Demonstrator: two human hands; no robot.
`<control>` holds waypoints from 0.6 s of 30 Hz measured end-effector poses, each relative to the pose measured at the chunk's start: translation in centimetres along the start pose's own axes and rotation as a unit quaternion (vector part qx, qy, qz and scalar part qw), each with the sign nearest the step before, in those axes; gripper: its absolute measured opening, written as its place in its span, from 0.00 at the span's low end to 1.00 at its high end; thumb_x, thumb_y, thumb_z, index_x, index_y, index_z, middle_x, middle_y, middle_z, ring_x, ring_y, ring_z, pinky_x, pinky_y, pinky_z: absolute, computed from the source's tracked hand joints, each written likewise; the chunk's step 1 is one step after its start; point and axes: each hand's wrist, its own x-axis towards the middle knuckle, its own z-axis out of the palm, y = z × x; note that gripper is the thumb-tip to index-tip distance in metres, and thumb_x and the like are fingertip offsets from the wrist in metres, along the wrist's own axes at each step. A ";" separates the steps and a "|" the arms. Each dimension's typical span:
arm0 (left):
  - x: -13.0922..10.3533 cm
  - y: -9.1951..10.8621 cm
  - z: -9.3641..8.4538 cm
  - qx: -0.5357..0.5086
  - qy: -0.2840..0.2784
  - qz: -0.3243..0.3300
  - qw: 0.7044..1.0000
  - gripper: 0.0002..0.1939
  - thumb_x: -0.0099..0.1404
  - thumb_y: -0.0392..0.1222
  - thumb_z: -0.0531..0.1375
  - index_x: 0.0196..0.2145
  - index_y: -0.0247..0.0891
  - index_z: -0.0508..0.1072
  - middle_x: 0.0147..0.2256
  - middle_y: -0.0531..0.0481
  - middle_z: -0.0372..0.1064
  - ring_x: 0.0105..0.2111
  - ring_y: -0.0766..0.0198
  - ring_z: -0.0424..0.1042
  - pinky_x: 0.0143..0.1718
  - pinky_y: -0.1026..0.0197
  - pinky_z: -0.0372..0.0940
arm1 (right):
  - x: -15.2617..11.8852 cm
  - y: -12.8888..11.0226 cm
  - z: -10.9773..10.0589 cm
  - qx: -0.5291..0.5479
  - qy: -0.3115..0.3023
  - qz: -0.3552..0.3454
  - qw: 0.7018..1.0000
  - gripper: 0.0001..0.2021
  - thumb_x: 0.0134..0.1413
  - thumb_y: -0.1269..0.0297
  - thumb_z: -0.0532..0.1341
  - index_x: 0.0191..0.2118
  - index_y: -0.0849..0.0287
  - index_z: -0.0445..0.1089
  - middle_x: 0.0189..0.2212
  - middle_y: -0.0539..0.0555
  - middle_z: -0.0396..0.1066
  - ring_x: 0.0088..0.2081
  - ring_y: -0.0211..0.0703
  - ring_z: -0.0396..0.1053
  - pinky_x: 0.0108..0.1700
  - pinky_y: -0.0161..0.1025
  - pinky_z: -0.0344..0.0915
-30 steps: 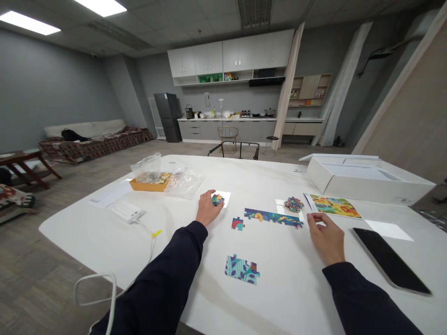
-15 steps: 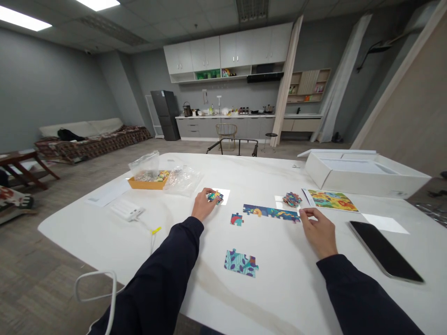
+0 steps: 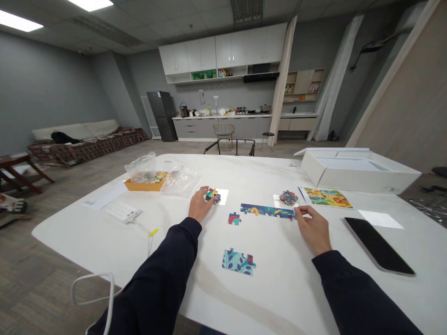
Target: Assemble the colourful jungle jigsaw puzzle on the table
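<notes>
My left hand (image 3: 200, 204) is at the left pile of puzzle pieces (image 3: 213, 196), its fingers bent against the pile's left side; whether a piece is pinched cannot be made out. My right hand (image 3: 313, 228) has thumb and forefinger together at the right end of a joined dark blue puzzle strip (image 3: 267, 211). Behind that end lies another pile of pieces (image 3: 288, 197). A single red and teal piece (image 3: 234, 218) lies below the strip's left end. Nearer to me is a joined teal section with purple leaf shapes (image 3: 238, 262).
On the white table (image 3: 157, 251) are an orange tray (image 3: 144, 185) with plastic bags, a white power bank (image 3: 124, 213) with a cable, a picture sheet (image 3: 328, 197), a black phone (image 3: 379, 245) and a white box (image 3: 363, 179).
The whole view has shifted slightly. My left hand's fingers have moved a little on the left pile. My right hand remains at the strip's right end.
</notes>
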 end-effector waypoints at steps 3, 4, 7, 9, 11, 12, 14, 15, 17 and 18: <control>-0.1 1.6 -0.8 -0.008 0.022 0.048 0.999 0.19 0.66 0.42 0.65 0.53 0.43 0.69 0.50 0.45 0.77 0.52 0.52 0.75 0.56 0.47 0.69 | 0.1 0.1 0.1 0.015 -0.005 0.006 1.000 0.21 0.55 0.42 0.61 0.34 0.57 0.73 0.27 0.54 0.76 0.23 0.43 0.70 0.31 0.40 0.65; -0.3 2.5 -1.0 -0.016 0.025 0.068 0.997 0.19 0.66 0.43 0.65 0.53 0.43 0.70 0.50 0.45 0.77 0.52 0.52 0.75 0.56 0.47 0.69 | 0.0 0.0 0.1 0.037 -0.010 0.010 0.999 0.21 0.55 0.42 0.61 0.35 0.58 0.73 0.28 0.54 0.76 0.23 0.42 0.69 0.30 0.40 0.65; -1.8 6.4 -1.0 -0.051 0.009 0.130 0.990 0.18 0.67 0.46 0.65 0.54 0.45 0.71 0.51 0.45 0.76 0.52 0.52 0.74 0.56 0.47 0.70 | -0.7 -1.3 0.8 0.167 -0.079 0.025 0.982 0.26 0.53 0.39 0.64 0.43 0.60 0.73 0.32 0.56 0.76 0.23 0.41 0.68 0.25 0.39 0.65; -3.4 9.7 -0.7 -0.081 -0.020 0.161 0.983 0.20 0.67 0.48 0.66 0.55 0.46 0.71 0.51 0.44 0.75 0.53 0.50 0.74 0.57 0.45 0.70 | -1.7 -2.7 1.6 0.273 -0.178 0.027 0.945 0.29 0.51 0.39 0.66 0.48 0.60 0.71 0.35 0.59 0.77 0.28 0.46 0.72 0.24 0.39 0.67; -5.2 12.8 -0.2 -0.113 -0.053 0.184 0.975 0.20 0.67 0.48 0.66 0.56 0.48 0.72 0.51 0.44 0.76 0.53 0.50 0.74 0.57 0.44 0.70 | -2.9 -4.1 2.4 0.351 -0.274 0.035 0.895 0.27 0.53 0.40 0.66 0.49 0.58 0.70 0.38 0.60 0.78 0.35 0.50 0.77 0.32 0.44 0.74; -5.9 14.0 0.1 -0.127 -0.068 0.195 0.970 0.20 0.67 0.48 0.67 0.55 0.48 0.72 0.50 0.45 0.76 0.52 0.50 0.75 0.56 0.44 0.71 | -3.4 -4.6 2.8 0.377 -0.301 0.047 0.875 0.26 0.53 0.40 0.67 0.47 0.57 0.69 0.37 0.59 0.78 0.36 0.51 0.78 0.34 0.45 0.75; -6.9 15.4 0.5 -0.146 -0.099 0.211 0.961 0.21 0.65 0.49 0.69 0.54 0.48 0.73 0.48 0.45 0.77 0.49 0.51 0.76 0.53 0.46 0.72 | -4.2 -5.0 3.4 0.392 -0.328 0.078 0.856 0.25 0.49 0.42 0.70 0.42 0.55 0.67 0.29 0.54 0.77 0.32 0.50 0.79 0.34 0.46 0.76; -7.2 15.5 0.8 -0.154 -0.113 0.216 0.957 0.22 0.63 0.50 0.70 0.53 0.47 0.73 0.47 0.46 0.77 0.48 0.52 0.76 0.52 0.47 0.73 | -4.4 -5.0 3.6 0.383 -0.344 0.093 0.852 0.25 0.48 0.42 0.71 0.41 0.55 0.65 0.26 0.52 0.77 0.30 0.50 0.78 0.33 0.45 0.76; -7.2 15.1 1.2 -0.165 -0.136 0.216 0.953 0.22 0.61 0.51 0.72 0.50 0.46 0.74 0.45 0.46 0.77 0.47 0.53 0.76 0.50 0.48 0.73 | -4.5 -4.5 3.6 0.350 -0.373 0.117 0.851 0.27 0.45 0.41 0.72 0.39 0.54 0.63 0.22 0.50 0.76 0.25 0.50 0.78 0.30 0.43 0.75; -7.1 14.6 1.3 -0.168 -0.144 0.211 0.952 0.21 0.60 0.52 0.72 0.49 0.45 0.75 0.44 0.46 0.77 0.46 0.53 0.77 0.49 0.49 0.73 | -4.4 -4.2 3.6 0.333 -0.382 0.125 0.853 0.28 0.45 0.41 0.72 0.39 0.55 0.62 0.21 0.50 0.76 0.23 0.49 0.77 0.28 0.42 0.73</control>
